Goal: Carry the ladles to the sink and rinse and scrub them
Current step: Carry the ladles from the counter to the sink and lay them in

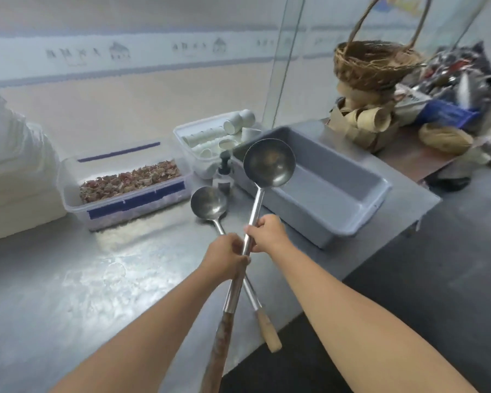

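Observation:
Two long steel ladles cross each other above the steel counter [82, 279]. The large ladle [269, 162] has its bowl raised over the grey tub, and its dark wooden handle runs down toward me. The small ladle [209, 202] has its bowl low near the counter and a pale wooden handle end at the counter's edge. My left hand [224, 255] is closed around the shafts where they cross. My right hand [267, 232] grips the large ladle's shaft just above that. No sink is in view.
A grey plastic tub [332, 199] stands to the right on the counter. A clear box of reddish scraps [128, 180], a box of white cups [213, 137] and a pump bottle [224, 171] stand behind. A wicker basket [374, 63] and clutter fill the far right. The dark floor [423, 279] lies to the right.

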`<control>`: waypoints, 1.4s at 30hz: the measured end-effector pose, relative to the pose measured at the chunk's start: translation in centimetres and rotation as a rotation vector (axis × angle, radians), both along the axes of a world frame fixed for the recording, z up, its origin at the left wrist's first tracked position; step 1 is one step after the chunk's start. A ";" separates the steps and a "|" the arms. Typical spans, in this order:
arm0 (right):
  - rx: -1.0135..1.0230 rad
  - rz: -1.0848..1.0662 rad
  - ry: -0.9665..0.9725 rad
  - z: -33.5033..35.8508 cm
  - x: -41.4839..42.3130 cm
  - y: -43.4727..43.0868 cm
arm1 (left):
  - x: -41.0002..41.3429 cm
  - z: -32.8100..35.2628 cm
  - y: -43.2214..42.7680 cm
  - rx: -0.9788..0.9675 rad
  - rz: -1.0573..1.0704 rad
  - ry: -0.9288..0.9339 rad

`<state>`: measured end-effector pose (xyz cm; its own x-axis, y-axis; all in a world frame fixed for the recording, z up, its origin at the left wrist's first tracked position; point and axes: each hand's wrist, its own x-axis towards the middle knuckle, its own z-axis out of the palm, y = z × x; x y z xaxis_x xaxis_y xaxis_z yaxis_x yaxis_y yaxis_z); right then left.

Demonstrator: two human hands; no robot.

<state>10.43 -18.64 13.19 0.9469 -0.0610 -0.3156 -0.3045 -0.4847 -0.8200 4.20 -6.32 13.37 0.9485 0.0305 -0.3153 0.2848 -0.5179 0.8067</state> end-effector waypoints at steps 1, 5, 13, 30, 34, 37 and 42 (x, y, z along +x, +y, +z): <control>0.005 -0.049 -0.010 0.7 -0.5 -2.2 | 0.1 0.8 -1.8 0.002 -0.054 -0.017; 0.046 -0.321 -0.067 3.3 -5.5 -13.5 | -1.7 3.4 -11.9 -0.021 -0.330 -0.067; 0.063 -0.862 -0.117 4.6 -28.5 -35.5 | -17.6 5.2 -34.7 -0.101 -0.852 -0.069; -0.048 -1.993 -0.116 4.2 -87.0 -55.6 | -67.7 4.7 -66.7 -0.054 -1.884 0.015; -0.057 -2.131 -0.027 3.9 -94.8 -59.3 | -75.7 3.8 -72.7 -0.055 -2.061 -0.063; -0.049 -2.200 -0.022 3.6 -99.5 -63.0 | -80.6 2.8 -77.6 -0.108 -2.154 0.014; -0.021 -2.308 0.015 2.2 -105.4 -68.6 | -87.3 2.2 -84.5 -0.108 -2.231 0.093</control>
